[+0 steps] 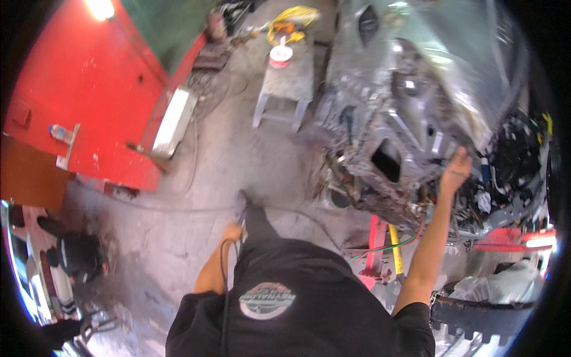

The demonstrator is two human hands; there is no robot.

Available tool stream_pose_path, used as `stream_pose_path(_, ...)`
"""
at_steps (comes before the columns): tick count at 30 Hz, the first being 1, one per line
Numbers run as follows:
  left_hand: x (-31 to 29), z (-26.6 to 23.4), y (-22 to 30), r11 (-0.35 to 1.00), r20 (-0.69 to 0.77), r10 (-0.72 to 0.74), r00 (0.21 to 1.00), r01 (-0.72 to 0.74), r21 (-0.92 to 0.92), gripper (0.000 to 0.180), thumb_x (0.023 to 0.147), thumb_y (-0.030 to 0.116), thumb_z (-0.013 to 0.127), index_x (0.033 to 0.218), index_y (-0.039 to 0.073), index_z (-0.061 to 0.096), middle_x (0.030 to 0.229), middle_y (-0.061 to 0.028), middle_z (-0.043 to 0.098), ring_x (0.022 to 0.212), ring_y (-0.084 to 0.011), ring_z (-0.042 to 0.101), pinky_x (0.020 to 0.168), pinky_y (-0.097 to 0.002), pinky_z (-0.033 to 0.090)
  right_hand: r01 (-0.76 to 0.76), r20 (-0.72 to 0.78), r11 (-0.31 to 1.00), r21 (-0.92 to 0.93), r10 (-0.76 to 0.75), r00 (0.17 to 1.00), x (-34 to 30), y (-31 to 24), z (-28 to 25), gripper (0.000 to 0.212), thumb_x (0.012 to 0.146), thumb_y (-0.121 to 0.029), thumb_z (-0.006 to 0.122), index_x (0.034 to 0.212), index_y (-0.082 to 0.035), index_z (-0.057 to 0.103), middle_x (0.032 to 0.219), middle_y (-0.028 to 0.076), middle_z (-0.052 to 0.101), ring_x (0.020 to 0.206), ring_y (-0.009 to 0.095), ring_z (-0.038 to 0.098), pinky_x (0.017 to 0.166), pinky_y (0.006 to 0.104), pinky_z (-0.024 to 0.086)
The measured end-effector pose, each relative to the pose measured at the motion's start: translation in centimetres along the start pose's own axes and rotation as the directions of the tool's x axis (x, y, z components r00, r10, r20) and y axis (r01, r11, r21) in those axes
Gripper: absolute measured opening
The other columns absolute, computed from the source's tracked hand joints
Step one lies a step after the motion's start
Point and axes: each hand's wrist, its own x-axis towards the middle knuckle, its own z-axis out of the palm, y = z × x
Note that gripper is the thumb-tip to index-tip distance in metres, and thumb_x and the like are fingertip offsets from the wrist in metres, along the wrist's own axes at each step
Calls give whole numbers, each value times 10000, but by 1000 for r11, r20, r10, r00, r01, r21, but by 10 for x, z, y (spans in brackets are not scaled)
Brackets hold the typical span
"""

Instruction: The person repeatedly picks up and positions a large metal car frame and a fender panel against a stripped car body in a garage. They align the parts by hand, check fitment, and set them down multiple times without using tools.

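My left hand is low beside my leg, its fingers closed round a tool with a black cable; the tool's kind is too blurred to make out. The cable runs back along my left arm and down my black shirt. Reaching far out to the right, my right hand lies with its fingers stretched against the bare metal front body of a stripped car. Clear plastic sheeting covers the car behind that metal. Close to the right hand are dark engine parts and wiring.
A small grey bench holds a red-and-white tub and a yellow cord. Red panels stand at the left. A hose crosses the floor. Red and yellow stands are under the car. Another person crouches at far left.
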Motion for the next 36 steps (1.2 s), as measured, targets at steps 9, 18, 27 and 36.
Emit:
stream_pose_path(9, 110, -166, 0, 969, 56, 40, 998, -25, -246, 230, 832, 205, 614, 748, -4, 661, 578, -134, 641, 468, -237, 613, 452, -380, 488, -7, -185, 987, -163, -24, 982, -2, 5, 2, 725, 1036, -522, 519, 1255, 167, 569, 1194, 361, 638, 1073, 440, 604, 968, 459, 440)
stream_pose_path(18, 265, -330, 129, 960, -56, 279, 959, -278, 25, 235, 838, 189, 616, 819, -18, 727, 699, -180, 712, 618, -246, 714, 616, -394, 569, -312, -195, 884, -349, 257, 947, -34, -8, -11, 676, 1057, -483, 481, 1366, 117, 522, 1345, 322, 579, 1236, 409, 563, 1051, 424, 414)
stream_pose_path(27, 364, -296, 326, 857, 439, 458, 773, -515, 12, 330, 916, 279, 629, 874, -34, 722, 756, -152, 737, 623, -226, 714, 620, -384, 568, -66, 557, 848, -526, 402, 727, -292, -103, 163, 170, 908, -200, 633, 946, -35, 644, 918, 188, 677, 770, 369, 643, 663, 471, 499)
stream_pose_path(36, 334, -316, 652, 354, 531, 765, 364, -927, 125, 326, 946, 264, 625, 1052, -36, 697, 839, -164, 730, 757, -298, 705, 739, -394, 557, 546, 453, 838, -9, -483, 749, 109, -369, 357, 334, 791, -44, 671, 1120, 8, 658, 896, 123, 635, 785, 283, 630, 671, 385, 517)
